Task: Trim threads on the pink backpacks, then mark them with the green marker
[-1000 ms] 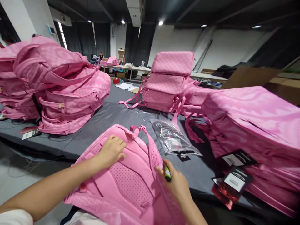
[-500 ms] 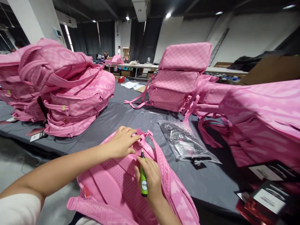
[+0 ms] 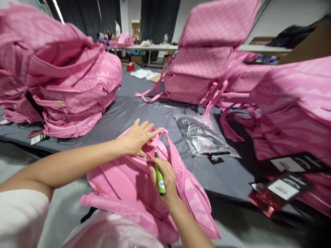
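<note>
A pink backpack point(image 3: 121, 193) lies tilted against the table edge in front of me, its padded, perforated back panel and straps facing up. Across its top, by the handle loop, my left hand point(image 3: 137, 139) rests with fingers spread, the forefinger reaching toward the strap joint. My right hand point(image 3: 167, 179) lies over the back panel, closed around a green marker point(image 3: 160, 179). The marker's dark tip end points away from me, just below my left hand. Whether my right fingertips also touch the fabric cannot be made out.
Pink backpacks are piled at the left point(image 3: 77, 96), and checked pink bags point(image 3: 199, 62) are stacked at the back. More bags point(image 3: 292, 113) with hang tags point(image 3: 284, 186) stand at the right. A clear plastic bag point(image 3: 207, 134) and papers point(image 3: 143, 73) lie on the grey-covered table point(image 3: 126, 112).
My left hand has spread its fingers over the backpack's top. The marker stays in my right hand, leaning a little more. The view has tipped downward and come closer to the table.
</note>
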`<state>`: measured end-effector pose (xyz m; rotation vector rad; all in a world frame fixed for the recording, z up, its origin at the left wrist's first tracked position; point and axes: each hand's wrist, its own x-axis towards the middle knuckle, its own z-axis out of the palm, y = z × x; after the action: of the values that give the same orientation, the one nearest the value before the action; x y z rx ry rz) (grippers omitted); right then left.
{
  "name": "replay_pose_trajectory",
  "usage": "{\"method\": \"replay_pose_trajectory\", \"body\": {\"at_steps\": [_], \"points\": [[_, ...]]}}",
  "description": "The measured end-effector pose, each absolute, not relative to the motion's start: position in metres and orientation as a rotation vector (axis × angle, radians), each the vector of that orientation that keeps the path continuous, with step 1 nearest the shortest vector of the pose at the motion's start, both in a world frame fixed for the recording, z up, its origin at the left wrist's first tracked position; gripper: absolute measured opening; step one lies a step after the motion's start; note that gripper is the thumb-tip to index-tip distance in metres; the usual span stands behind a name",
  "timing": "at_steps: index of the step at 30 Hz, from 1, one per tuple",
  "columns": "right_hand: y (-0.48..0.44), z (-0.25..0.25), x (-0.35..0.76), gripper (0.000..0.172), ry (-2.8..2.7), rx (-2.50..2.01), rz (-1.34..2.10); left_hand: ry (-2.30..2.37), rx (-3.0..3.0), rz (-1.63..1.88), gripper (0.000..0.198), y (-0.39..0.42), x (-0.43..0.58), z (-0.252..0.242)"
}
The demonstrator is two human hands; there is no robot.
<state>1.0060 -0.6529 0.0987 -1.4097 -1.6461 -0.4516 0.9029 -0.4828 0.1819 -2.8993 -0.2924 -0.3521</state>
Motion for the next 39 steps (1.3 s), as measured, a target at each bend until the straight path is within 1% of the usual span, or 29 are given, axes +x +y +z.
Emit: {"method": "replay_pose_trajectory", "body": {"at_steps": [2,5,8,13,15,18,20,21,25,26,27,30,31,35,39], "points": [[-0.657,0.095,1.004,0.029,-1.613,-1.390,-0.415,-0.325,-2.852,-0.277,0.134,-0.488,0.900,0.182],[-0.662,0.093,1.001,0.029,-1.522,-1.412,-0.256,-0.393,-2.796,-0.167,0.134,-0.491,0.904,0.180],[-0.664,0.094,1.002,0.028,-1.483,-1.435,-0.170,-0.399,-2.786,-0.173,0.125,-0.491,0.909,0.176],[-0.665,0.094,1.006,0.033,-1.565,-1.435,-0.220,-0.347,-2.771,-0.273,0.097,-0.491,0.907,0.174],[-0.665,0.094,1.011,0.032,-1.574,-1.463,-0.236,-0.359,-2.771,-0.277,0.093,-0.492,0.907,0.173],[-0.660,0.101,1.025,0.034,-1.512,-1.595,-0.494,-0.399,-2.781,-0.280,0.094,-0.492,0.911,0.172],[-0.650,0.110,1.038,0.039,-1.455,-1.793,-0.677,-0.428,-2.780,-0.290,0.095,-0.492,0.914,0.171],[-0.644,0.115,1.044,0.044,-1.454,-1.916,-0.688,-0.440,-2.778,-0.290,0.095,-0.492,0.915,0.171],[-0.616,0.138,1.046,0.067,-1.564,-2.349,-0.344,-0.479,-2.781,-0.261,0.093,-0.490,0.920,0.169],[-0.609,0.142,1.042,0.070,-1.570,-2.438,-0.298,-0.484,-2.782,-0.259,0.092,-0.489,0.921,0.168],[-0.604,0.144,1.037,0.068,-1.563,-2.523,-0.292,-0.489,-2.783,-0.259,0.092,-0.489,0.923,0.166],[-0.592,0.145,1.025,0.051,-1.523,-2.696,-0.360,-0.519,-2.781,-0.242,0.089,-0.485,0.930,0.161],[-0.590,0.144,1.023,0.049,-1.515,-2.717,-0.365,-0.531,-2.781,-0.224,0.088,-0.485,0.932,0.160],[-0.592,0.132,1.029,0.053,-1.553,-2.622,-0.365,-0.555,-2.791,-0.175,0.090,-0.484,0.936,0.160],[-0.595,0.119,1.038,0.055,-1.559,-2.470,-0.449,-0.439,-2.811,-0.164,0.107,-0.485,0.937,0.162]]}}
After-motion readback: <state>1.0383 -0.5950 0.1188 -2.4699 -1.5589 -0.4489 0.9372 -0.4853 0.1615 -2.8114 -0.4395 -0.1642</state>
